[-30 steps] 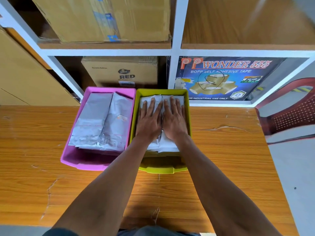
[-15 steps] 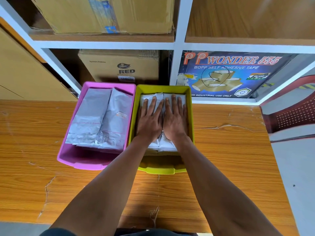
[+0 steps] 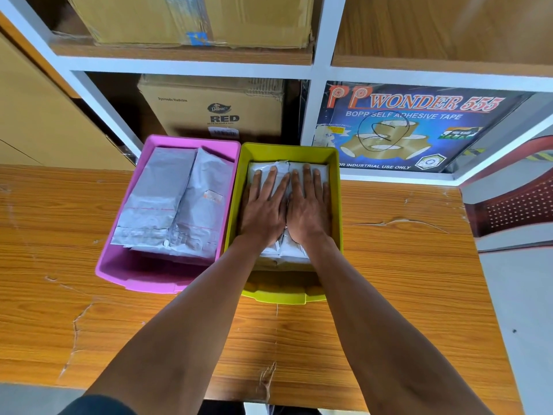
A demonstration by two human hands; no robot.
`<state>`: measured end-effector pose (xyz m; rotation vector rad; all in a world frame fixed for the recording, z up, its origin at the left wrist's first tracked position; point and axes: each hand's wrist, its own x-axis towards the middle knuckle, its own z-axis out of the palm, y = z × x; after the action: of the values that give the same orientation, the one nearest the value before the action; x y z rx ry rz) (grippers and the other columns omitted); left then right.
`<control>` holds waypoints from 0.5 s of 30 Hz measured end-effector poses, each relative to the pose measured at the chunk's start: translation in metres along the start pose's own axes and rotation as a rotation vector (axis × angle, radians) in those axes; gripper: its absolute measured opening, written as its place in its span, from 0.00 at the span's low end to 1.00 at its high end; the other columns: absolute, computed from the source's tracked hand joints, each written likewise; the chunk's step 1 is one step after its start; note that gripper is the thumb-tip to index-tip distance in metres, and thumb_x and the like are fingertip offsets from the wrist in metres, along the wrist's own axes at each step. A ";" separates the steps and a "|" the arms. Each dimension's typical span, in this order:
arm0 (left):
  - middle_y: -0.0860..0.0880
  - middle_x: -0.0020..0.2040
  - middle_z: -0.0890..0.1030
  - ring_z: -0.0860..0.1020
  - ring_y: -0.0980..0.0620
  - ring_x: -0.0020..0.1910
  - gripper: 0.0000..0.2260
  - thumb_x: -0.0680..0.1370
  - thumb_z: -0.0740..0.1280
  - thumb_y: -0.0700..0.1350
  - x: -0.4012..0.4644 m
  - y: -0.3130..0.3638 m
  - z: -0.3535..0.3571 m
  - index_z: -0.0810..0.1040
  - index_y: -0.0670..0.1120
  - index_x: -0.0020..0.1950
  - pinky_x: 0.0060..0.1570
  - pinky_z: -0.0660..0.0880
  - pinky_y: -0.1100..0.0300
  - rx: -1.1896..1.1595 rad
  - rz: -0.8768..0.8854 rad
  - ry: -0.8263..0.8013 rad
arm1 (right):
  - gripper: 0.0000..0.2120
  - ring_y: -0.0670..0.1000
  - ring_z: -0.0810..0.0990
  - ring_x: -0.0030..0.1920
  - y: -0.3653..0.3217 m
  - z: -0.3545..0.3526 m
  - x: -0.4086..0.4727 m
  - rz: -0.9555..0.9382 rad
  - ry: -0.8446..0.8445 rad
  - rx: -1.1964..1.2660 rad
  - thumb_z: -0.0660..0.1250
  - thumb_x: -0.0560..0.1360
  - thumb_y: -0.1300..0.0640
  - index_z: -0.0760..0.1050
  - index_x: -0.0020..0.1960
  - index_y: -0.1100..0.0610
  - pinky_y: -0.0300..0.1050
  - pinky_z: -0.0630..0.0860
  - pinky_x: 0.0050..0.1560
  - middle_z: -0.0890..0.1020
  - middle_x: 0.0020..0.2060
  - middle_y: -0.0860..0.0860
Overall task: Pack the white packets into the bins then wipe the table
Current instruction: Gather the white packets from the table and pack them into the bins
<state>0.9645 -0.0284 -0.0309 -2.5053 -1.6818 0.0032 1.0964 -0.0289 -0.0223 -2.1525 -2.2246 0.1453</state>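
Scratched wood-grain table (image 3: 389, 265), both hands' fingers (image 3: 270, 182) flat, pressing crinkled white packets (image 3: 282, 250), yellow-green bin (image 3: 336, 205)

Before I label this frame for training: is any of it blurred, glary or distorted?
Head view: hands and yellow bin sharp; wide-angle lens bows the shelf frame and table edges; top cardboard box slightly smeared; soft even daylight, faint sheen on the wood, no harsh glare.

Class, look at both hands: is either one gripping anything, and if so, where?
Nothing is gripped. The left hand and right hand press flat on the white packets in the yellow-green bin.
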 end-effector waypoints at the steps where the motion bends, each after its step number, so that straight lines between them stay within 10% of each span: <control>1: 0.44 0.87 0.46 0.35 0.40 0.85 0.30 0.88 0.39 0.55 0.000 0.000 -0.001 0.42 0.42 0.87 0.82 0.45 0.38 0.020 0.008 0.000 | 0.33 0.58 0.34 0.84 0.000 0.000 0.000 -0.002 0.004 -0.005 0.47 0.87 0.46 0.37 0.86 0.53 0.60 0.40 0.83 0.36 0.84 0.57; 10: 0.42 0.87 0.48 0.40 0.37 0.85 0.31 0.86 0.35 0.57 0.002 -0.005 -0.013 0.46 0.47 0.87 0.82 0.44 0.35 -0.123 0.022 -0.111 | 0.30 0.61 0.40 0.84 0.004 -0.011 -0.002 -0.091 0.031 0.114 0.50 0.88 0.54 0.44 0.86 0.59 0.59 0.38 0.83 0.44 0.85 0.61; 15: 0.42 0.83 0.62 0.56 0.38 0.84 0.28 0.84 0.53 0.52 -0.013 -0.006 -0.066 0.60 0.45 0.84 0.82 0.58 0.41 -0.348 -0.103 -0.009 | 0.27 0.66 0.54 0.83 -0.003 -0.047 -0.021 -0.007 0.128 0.317 0.56 0.86 0.57 0.57 0.83 0.62 0.60 0.50 0.83 0.59 0.81 0.66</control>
<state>0.9586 -0.0447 0.0345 -2.6500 -1.9607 -0.3139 1.0987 -0.0482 0.0254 -1.9298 -1.9845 0.3258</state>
